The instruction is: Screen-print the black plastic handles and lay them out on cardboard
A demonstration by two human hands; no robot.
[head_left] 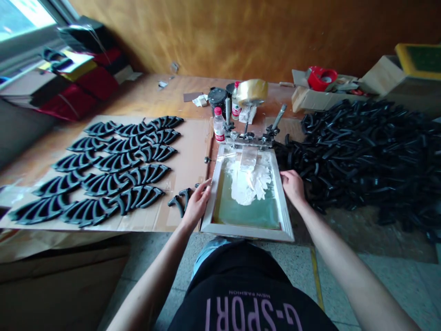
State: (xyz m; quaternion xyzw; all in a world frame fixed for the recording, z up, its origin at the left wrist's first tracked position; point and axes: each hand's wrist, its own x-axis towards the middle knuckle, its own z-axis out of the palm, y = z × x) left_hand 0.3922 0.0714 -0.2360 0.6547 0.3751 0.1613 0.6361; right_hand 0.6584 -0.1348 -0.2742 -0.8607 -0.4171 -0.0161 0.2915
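Note:
In front of me is a silk-screen printing frame [287, 216] with a pale border and a greenish mesh. White ink [243, 186] is smeared over its upper middle, where a flat squeegee blade [248, 158] rests. My left hand [197, 204] is at the left border, its fingers closed at the edge. At the right border, my right hand [293, 186] has its fingers curled against the side. A metal hinge clamp [248, 139] holds the frame's far end. Two curved black plastic pieces [177, 204] lie beside my left hand. What is under the screen is hidden.
Rows of curved black pieces [131, 179] lie on cardboard [189, 138] at the left. A large heap of similar pieces [361, 151] covers the right. Behind the clamp stand bottles [218, 124], a dark can [217, 97] and a tape roll [252, 92]. Boxes [324, 99] sit at the back right.

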